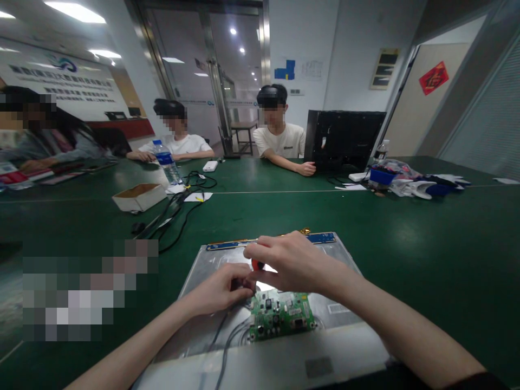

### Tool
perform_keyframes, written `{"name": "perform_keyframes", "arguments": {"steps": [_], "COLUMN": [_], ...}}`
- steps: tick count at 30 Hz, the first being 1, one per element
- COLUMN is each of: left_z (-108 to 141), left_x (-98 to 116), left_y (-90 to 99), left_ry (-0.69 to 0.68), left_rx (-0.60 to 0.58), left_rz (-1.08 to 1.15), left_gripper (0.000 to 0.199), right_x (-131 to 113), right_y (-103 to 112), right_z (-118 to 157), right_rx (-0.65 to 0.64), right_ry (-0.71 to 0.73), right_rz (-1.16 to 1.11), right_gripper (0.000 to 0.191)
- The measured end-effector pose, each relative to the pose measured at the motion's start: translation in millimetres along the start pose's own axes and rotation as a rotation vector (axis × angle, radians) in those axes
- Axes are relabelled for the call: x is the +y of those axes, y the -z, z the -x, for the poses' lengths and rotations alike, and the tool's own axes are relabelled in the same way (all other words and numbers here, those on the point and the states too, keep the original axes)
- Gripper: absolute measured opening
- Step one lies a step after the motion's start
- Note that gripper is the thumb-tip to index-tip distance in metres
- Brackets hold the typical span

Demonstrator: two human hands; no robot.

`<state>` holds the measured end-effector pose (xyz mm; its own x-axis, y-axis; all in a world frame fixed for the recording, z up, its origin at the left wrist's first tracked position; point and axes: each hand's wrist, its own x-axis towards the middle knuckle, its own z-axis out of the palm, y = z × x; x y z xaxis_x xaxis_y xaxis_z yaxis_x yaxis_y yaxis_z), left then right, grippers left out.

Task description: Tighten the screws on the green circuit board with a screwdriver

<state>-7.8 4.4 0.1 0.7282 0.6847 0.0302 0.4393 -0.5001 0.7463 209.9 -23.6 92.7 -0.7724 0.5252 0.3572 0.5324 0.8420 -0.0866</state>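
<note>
A green circuit board [282, 314] lies on the back of a flat metal display panel [337, 309]. My right hand [288, 262] arches over the board's upper edge, its fingers closed around the red and black handle of a screwdriver [257, 264]; the shaft and tip are hidden. Just left of it, my left hand [227, 287] has its fingers curled together by the board's upper left corner, and what they pinch cannot be made out. Grey cables [229, 346] run from the board's left side toward me. Along the panel's far edge sits a narrow blue circuit strip [320, 238].
Black cables [179, 208], an open cardboard box [140, 198] and a water bottle [166, 162] are on the green table [426, 260] at left. Across it stand a black monitor [345, 140] and a pile of bags [406, 176]. Several people sit around the table.
</note>
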Motion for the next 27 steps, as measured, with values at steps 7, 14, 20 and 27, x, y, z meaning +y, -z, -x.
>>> {"name": "perform_keyframes", "arguments": {"steps": [7, 14, 20, 27], "left_z": [1.0, 1.1, 0.5, 1.8], "left_x": [-4.7, -3.8, -0.3, -6.7], "left_y": [-1.7, -0.7, 0.8, -2.2], "left_ry": [0.006, 0.019, -0.009, -0.002], "left_rx": [0.014, 0.004, -0.003, 0.009], "left_rz": [0.011, -0.006, -0.004, 0.002], "left_gripper": [0.01, 0.008, 0.006, 0.01], "right_x": [-1.4, -1.4, -2.1, -2.0], "right_y": [1.2, 1.4, 2.4, 3.3], "right_z": [2.0, 1.0, -0.8, 2.4], "right_rx": [0.001, -0.005, -0.015, 0.003], "right_ry": [0.023, -0.013, -0.031, -0.011], "right_rz": [-0.071, -0.041, -0.019, -0.07], "right_gripper": [0.036, 0.029, 0.018, 0.033]}}
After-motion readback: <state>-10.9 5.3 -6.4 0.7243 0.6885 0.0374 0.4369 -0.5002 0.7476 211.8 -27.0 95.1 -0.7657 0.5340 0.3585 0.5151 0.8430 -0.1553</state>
